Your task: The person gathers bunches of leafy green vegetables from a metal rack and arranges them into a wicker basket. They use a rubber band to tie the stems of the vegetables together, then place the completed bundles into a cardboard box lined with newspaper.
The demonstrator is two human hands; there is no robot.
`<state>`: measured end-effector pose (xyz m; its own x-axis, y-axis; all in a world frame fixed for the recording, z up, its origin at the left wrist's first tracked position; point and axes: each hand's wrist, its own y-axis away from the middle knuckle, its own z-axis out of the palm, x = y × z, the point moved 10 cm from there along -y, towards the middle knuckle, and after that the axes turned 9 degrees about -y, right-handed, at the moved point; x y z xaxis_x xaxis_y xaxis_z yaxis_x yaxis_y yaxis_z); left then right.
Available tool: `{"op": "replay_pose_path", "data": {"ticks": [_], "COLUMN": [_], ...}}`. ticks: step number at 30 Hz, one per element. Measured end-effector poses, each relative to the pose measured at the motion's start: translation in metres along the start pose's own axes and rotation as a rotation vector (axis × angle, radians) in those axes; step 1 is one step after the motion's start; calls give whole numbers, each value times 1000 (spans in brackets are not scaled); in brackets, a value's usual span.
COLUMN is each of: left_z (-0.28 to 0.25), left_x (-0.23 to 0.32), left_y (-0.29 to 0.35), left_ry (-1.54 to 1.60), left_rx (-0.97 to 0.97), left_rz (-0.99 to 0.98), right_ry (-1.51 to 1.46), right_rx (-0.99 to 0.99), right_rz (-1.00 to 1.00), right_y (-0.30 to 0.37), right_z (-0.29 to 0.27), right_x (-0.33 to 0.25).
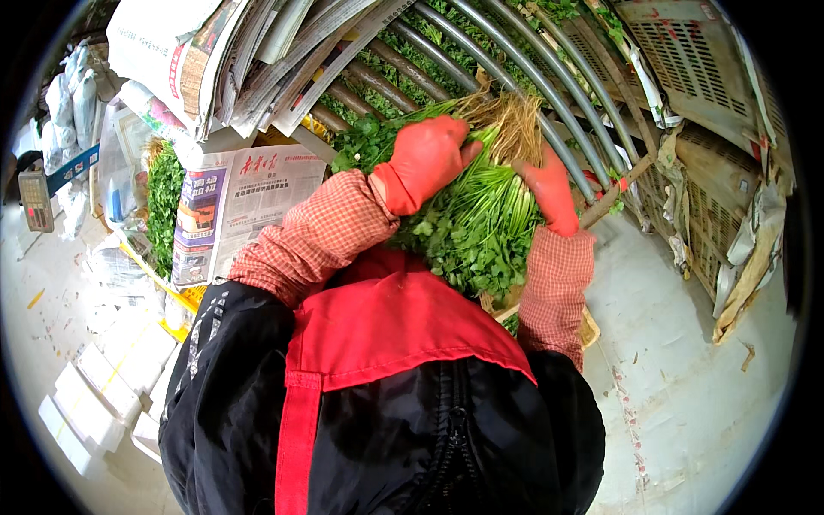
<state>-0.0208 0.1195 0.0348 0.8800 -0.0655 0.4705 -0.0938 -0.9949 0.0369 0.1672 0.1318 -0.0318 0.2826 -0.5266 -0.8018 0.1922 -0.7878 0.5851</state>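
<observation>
A large bunch of coriander (476,232) lies in front of me, its leaves toward my body and its pale, stringy roots (511,129) pointing away. My left hand (427,159), in an orange-red rubber glove, is closed at the upper left of the bunch, fingers curled beside the stems and roots. On the other side, my right hand (551,190), gloved alike, grips the bunch with its thumb in front of the stems; its other fingers are partly hidden behind the roots. Checked sleeve covers run up both forearms.
Curved metal bars (446,56) span more greens beyond the hands. Stacked newspapers (283,51) lie at the far left, above a folded newspaper (249,202) and another heap of greens (163,193). Plastic crates (687,64) stand at the right. White boxes (94,399) are on the left floor.
</observation>
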Motion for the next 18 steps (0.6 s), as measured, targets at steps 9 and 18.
{"op": "replay_pose_path", "data": {"ticks": [9, 18], "left_z": [30, 24], "left_x": [63, -22], "left_y": [40, 26], "left_ry": [-81, 364], "left_rx": [-58, -73], "left_rz": [217, -169], "right_ry": [100, -104], "right_rx": [-161, -122], "right_rz": [-28, -15], "right_y": [2, 15], "right_z": [14, -1], "right_x": [-22, -13]}}
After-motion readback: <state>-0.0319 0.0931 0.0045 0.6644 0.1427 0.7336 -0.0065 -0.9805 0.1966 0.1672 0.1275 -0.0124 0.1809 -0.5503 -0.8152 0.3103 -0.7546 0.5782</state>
